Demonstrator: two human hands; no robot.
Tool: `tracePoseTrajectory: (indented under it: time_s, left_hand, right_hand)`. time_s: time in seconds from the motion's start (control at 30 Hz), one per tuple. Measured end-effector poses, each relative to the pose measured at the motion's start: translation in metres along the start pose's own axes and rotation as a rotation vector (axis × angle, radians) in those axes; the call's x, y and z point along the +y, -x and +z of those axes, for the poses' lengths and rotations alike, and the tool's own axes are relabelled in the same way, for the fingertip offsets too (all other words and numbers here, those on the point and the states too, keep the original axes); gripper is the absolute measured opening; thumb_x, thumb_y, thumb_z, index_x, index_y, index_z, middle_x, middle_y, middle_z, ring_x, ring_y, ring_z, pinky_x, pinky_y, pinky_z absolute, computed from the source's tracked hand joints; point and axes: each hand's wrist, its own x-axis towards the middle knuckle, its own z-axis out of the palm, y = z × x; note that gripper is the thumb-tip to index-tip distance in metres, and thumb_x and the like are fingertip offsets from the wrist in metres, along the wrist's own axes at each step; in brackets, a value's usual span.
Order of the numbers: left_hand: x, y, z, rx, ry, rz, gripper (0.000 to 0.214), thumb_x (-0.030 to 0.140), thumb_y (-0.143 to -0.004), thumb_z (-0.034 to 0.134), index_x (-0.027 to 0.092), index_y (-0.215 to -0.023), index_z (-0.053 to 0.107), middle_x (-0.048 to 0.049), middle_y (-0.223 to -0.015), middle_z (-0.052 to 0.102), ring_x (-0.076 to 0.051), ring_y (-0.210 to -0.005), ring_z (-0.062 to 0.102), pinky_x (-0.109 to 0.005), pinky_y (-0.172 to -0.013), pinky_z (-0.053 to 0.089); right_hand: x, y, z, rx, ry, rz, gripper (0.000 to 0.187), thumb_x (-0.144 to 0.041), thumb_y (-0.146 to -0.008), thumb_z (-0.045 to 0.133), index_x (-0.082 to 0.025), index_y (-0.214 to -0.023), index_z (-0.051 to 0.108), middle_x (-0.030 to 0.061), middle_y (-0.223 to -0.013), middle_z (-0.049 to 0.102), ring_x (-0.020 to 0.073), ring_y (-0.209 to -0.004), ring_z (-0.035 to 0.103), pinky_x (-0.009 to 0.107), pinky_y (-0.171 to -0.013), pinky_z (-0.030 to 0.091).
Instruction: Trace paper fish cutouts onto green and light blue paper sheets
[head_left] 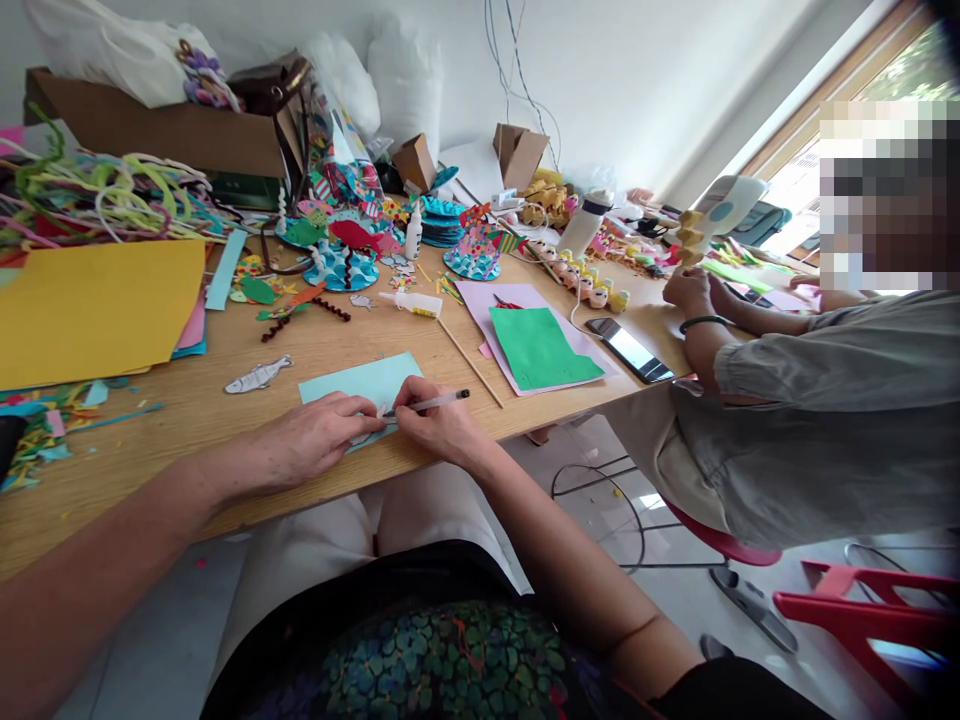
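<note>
My right hand (pixel 439 425) grips a pen (pixel 435 402), its tip down on a light blue sheet of paper (pixel 360 383) near the table's front edge. My left hand (pixel 319 435) lies beside it, fingers curled and pressing down on the sheet and a small pale cutout under them. A grey paper fish (pixel 257 375) lies to the left of the sheet on the wooden table (pixel 187 420).
A thin wooden stick (pixel 469 360), a glue bottle (pixel 411 301), green paper on pink paper (pixel 536 345) and a phone (pixel 630 350) lie to the right. A yellow sheet (pixel 90 305) lies at the left. Paper fish crafts crowd the back. A person (pixel 817 400) sits at the right.
</note>
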Motion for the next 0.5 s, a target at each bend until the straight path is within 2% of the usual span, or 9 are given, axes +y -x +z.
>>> tracePoseTrajectory:
  time_s: [0.17,0.5]
  left_hand:
    - [-0.001,0.001,0.001,0.007,0.005,0.004,0.048,0.005,-0.081,0.036,0.026,-0.119,0.056,-0.0056,-0.113,0.059,-0.02,-0.103,0.054,-0.035,-0.091,0.045]
    - [-0.001,0.002,0.003,-0.011,-0.013,0.001,0.049,0.004,-0.081,0.035,0.023,-0.12,0.056,-0.0071,-0.113,0.058,-0.022,-0.103,0.054,-0.037,-0.091,0.045]
  right_hand:
    - [0.004,-0.006,0.002,0.107,-0.012,-0.022,0.006,-0.016,-0.069,0.046,-0.02,-0.065,0.046,-0.0047,-0.058,0.049,0.0094,-0.055,0.043,0.022,-0.054,0.031]
    - [0.01,-0.012,0.004,0.1,-0.015,-0.027,0.004,-0.018,-0.067,0.046,-0.02,-0.065,0.046,-0.0055,-0.058,0.048,0.0093,-0.054,0.043,0.022,-0.052,0.031]
